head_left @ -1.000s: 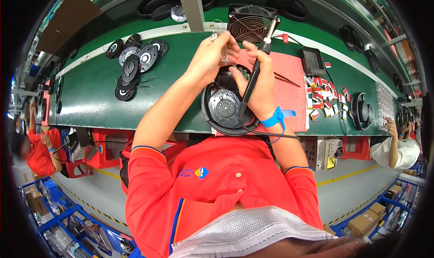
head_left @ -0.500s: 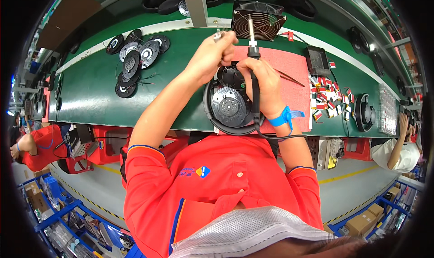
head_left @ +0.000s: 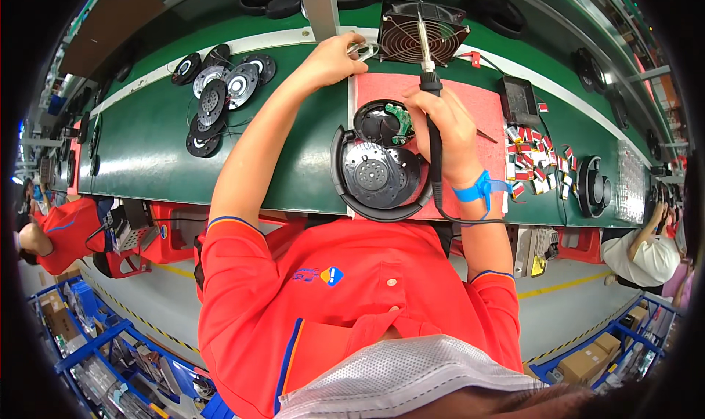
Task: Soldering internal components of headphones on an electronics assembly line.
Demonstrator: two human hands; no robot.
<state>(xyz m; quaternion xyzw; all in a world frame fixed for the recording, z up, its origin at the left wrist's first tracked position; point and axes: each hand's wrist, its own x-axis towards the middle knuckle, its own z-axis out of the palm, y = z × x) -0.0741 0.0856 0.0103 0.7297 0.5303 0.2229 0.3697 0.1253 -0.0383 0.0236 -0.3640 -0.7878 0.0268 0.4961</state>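
Observation:
My right hand [head_left: 449, 129] grips a soldering iron [head_left: 426, 55] upright, its metal tip pointing away from me in front of the black fan. My left hand [head_left: 332, 59] is at the far left corner of the pink mat, fingers closed on a small silvery loop [head_left: 363, 51] whose exact kind I cannot make out. Between my forearms a black headphone [head_left: 341, 188] lies on the mat's near left part. One ear cup [head_left: 376, 129] is opened, with a green circuit board [head_left: 399, 124] at its right edge; a grey perforated speaker plate [head_left: 369, 174] sits nearer me.
The fan [head_left: 396, 33] stands behind the pink mat [head_left: 470, 99]. Several battery cells [head_left: 536, 158] with red ends lie to the right, below a black tray [head_left: 519, 99]. Loose speaker discs [head_left: 213, 99] are piled at left. Another headphone [head_left: 590, 188] lies far right. The iron's cable [head_left: 474, 221] runs rightward.
My left hand has moved away from the ear cup, up and left, carrying the silvery loop. My right hand with the iron has shifted slightly right, and the green circuit board now shows.

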